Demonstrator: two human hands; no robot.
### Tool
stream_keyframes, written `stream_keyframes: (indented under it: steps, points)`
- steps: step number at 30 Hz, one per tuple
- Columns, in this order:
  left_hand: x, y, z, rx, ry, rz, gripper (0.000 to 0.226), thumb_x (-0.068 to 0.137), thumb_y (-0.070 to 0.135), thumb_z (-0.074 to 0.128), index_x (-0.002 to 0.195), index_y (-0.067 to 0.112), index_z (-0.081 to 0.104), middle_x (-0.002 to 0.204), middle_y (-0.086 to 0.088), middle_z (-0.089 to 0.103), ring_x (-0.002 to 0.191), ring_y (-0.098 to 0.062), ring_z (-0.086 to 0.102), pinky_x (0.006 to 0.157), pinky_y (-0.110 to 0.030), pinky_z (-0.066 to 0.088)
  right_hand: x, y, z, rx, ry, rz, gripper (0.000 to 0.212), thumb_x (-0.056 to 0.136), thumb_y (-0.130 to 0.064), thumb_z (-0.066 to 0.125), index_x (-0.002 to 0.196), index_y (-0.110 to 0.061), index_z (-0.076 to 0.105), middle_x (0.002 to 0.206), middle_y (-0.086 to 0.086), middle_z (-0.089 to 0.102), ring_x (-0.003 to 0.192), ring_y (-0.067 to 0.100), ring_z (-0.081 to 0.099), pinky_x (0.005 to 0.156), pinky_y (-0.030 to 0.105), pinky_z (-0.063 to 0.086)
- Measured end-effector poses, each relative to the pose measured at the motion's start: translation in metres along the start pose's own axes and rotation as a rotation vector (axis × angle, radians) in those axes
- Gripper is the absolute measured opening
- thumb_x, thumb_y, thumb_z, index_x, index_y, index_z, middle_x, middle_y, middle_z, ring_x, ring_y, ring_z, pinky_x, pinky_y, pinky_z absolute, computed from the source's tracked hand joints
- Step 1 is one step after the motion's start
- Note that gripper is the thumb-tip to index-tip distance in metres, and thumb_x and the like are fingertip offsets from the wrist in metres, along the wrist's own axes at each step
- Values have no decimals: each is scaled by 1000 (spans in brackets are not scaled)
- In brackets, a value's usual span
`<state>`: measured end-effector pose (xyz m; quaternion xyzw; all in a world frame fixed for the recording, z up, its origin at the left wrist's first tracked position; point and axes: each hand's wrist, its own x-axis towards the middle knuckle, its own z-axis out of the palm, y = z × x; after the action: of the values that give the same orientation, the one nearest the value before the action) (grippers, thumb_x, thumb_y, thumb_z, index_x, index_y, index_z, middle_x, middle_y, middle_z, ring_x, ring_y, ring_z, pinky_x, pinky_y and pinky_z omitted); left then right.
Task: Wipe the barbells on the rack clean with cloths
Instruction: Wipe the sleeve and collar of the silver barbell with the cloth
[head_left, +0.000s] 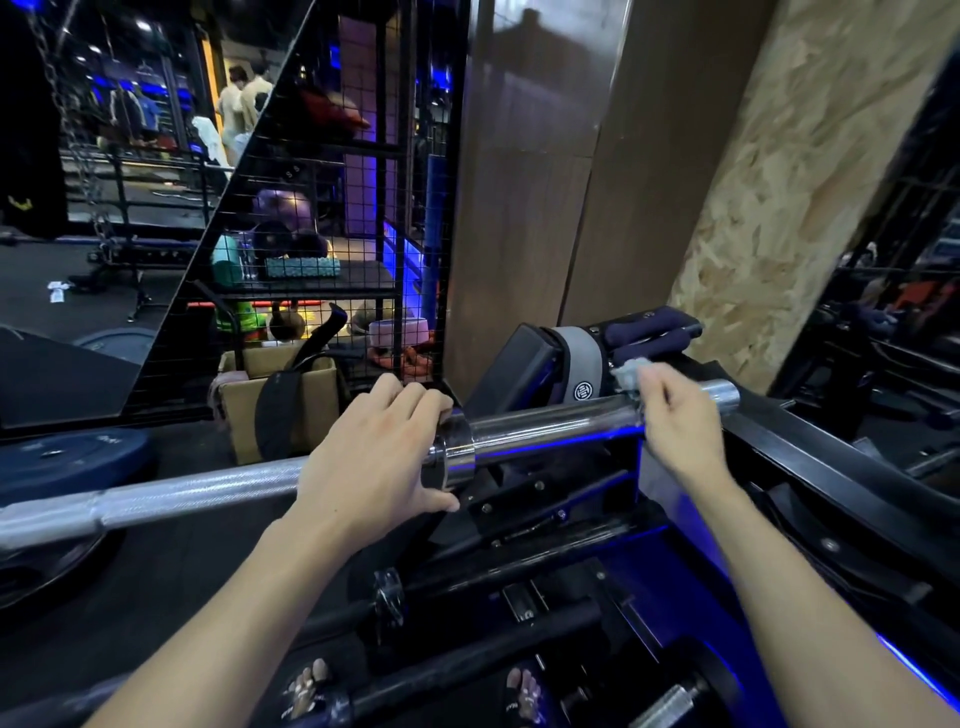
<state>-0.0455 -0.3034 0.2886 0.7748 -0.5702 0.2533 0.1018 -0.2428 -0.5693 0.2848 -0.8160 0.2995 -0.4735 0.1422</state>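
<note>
While a chrome barbell (545, 423) lies across the black rack (779, 467), its shiny sleeve is seen pointing right and its knurled shaft left. The collar is clasped by the curled left hand (374, 457), and a pale cloth (626, 375) is pinched against the sleeve by the right hand (675, 421).
</note>
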Motion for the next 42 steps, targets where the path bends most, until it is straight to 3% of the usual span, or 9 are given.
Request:
stream_keyframes:
  steps: [8,12,15,20,24,27,31,36,42]
  points:
    - [-8,-1,-6,-205,119,11,76,84,84,43,121,21,62,105,12,57,96,-15,45,82,-34,49,7,-37,-15,470,374,355,38,97,-51,44,85,-21,65,90,4,72,85,22,65,90,53,55]
    - [-8,-4,-4,-282,146,5,61,86,73,50,118,24,64,103,12,58,93,-15,44,80,-36,48,-45,-88,23,268,-132,-194,27,108,-24,43,117,-30,67,118,-19,70,116,3,60,108,23,40]
    - [-8,-6,-2,-296,145,7,60,85,74,52,117,25,65,103,12,58,91,-15,43,78,-38,49,-54,-63,36,-140,-341,-584,43,105,-27,37,138,-16,62,144,0,60,136,20,50,120,36,26]
    - [-4,-4,0,-298,126,-2,62,83,76,49,116,26,64,104,13,57,91,-15,43,80,-36,48,-16,-5,2,-310,-95,-69,46,102,-27,29,102,-5,69,112,18,69,118,42,59,107,54,39]
    - [-3,-3,2,-289,139,13,62,82,76,49,116,26,64,103,12,57,91,-15,44,77,-36,48,-40,-34,30,-174,-230,-288,45,105,-30,35,124,-10,71,126,2,69,122,23,58,118,40,31]
    - [-3,-5,1,-295,141,16,62,81,76,51,115,26,63,102,12,56,90,-16,44,77,-37,48,-3,-4,6,-240,-200,-89,35,104,-25,40,80,-22,65,91,7,71,94,34,64,102,44,41]
    - [-4,-3,-4,-293,128,18,59,76,74,61,113,28,61,101,14,50,89,-12,41,76,-36,48,28,3,-15,29,89,238,41,102,-32,46,70,-7,49,63,7,53,66,24,52,69,43,45]
    - [-3,1,-7,-199,-66,-53,89,83,86,37,144,21,46,129,6,53,118,-19,43,98,-35,46,28,-13,-15,460,310,450,52,96,-57,56,82,-6,57,74,14,62,68,28,63,67,51,62]
    - [-2,4,-11,-176,-93,-87,89,76,86,51,143,28,48,127,13,59,121,-18,43,96,-35,44,-30,-71,16,124,-99,-149,12,105,-23,51,114,-23,60,98,-6,70,89,7,59,88,25,44]
